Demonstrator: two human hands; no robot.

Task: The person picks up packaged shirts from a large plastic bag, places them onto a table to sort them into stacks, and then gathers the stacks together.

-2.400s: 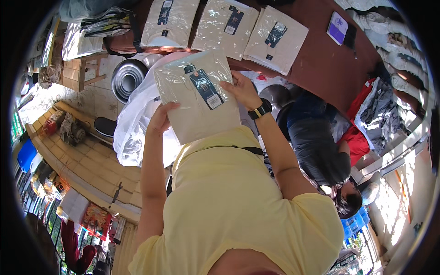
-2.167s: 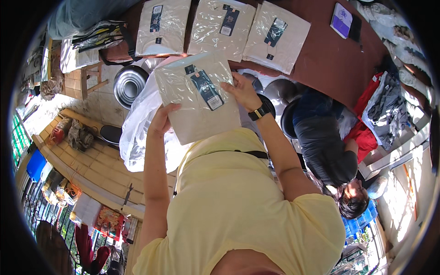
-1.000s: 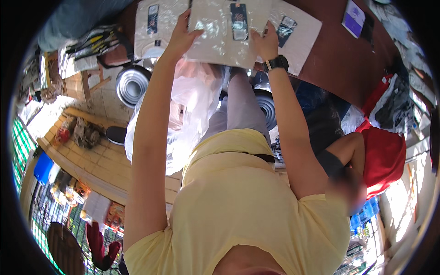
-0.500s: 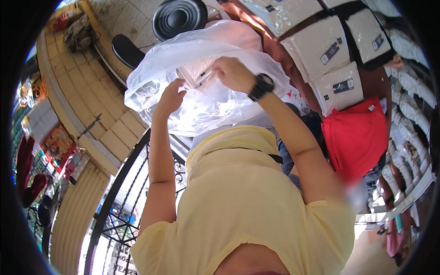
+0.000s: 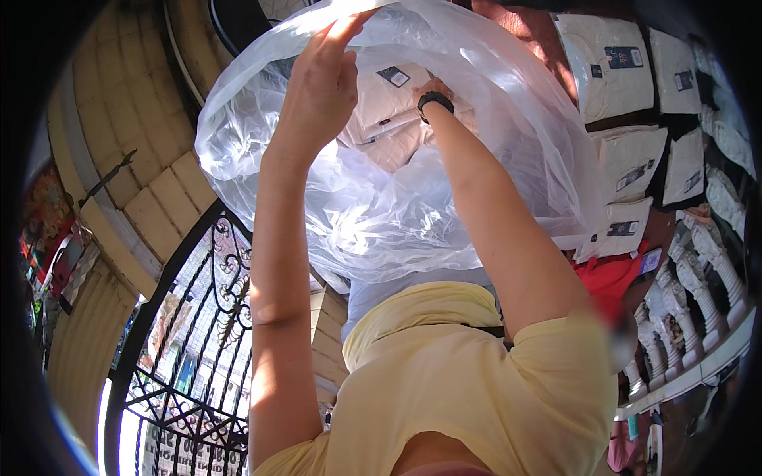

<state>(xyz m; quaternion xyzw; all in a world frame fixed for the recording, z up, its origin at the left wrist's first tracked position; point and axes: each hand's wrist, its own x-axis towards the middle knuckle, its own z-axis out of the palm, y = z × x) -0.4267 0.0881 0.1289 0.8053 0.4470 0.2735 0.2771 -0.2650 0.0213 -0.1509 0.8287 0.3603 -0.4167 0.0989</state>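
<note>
A large clear plastic bag [image 5: 373, 230] lies wide-mouthed before me. Inside it is a packaged beige garment [image 5: 381, 99], flat, folded and tagged. Below it in the bag shows another beige pack [image 5: 397, 147]. My left hand [image 5: 321, 91] is raised at the bag's far rim, its fingers closed on the plastic. Reaching into the bag, my right hand [image 5: 432, 86] wears a black watch on its wrist. Its fingers curl at the right edge of the upper garment pack; part of them is hidden.
More packaged beige garments [image 5: 607, 67] lie in rows at the right. Beneath them is a red cloth [image 5: 611, 274]. A white balustrade [image 5: 690, 301] curves along the right side. At the left are a black iron gate [image 5: 198, 317] and a tiled ledge [image 5: 127, 103].
My left hand has moved up and forward to the bag's rim, lifting it. The right hand has gone deeper into the bag. The bag's mouth is wider, and the view has shifted.
</note>
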